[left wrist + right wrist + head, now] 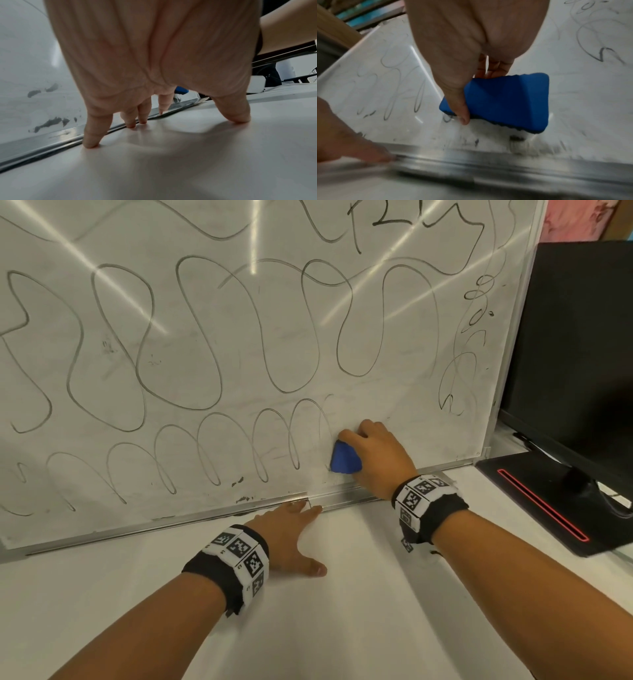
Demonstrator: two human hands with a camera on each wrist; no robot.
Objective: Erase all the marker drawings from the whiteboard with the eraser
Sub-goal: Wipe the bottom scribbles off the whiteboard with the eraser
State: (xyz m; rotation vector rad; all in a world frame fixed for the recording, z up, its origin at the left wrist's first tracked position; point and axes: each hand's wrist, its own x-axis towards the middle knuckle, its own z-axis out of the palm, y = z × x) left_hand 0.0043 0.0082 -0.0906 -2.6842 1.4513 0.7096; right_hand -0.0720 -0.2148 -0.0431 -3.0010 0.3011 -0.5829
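A large whiteboard leans at the back of the white table, covered in looping black marker lines. My right hand grips a blue eraser and holds it against the board's lower right part, just above the metal frame. The patch of board to the right of the eraser is wiped pale. In the right wrist view my thumb and fingers clasp the eraser. My left hand lies flat on the table, its straight fingertips touching the board's bottom frame.
A black monitor on a black stand with a red stripe is to the right of the board. Black marker smudges sit near the board's bottom edge. The white table spreads in front of the board.
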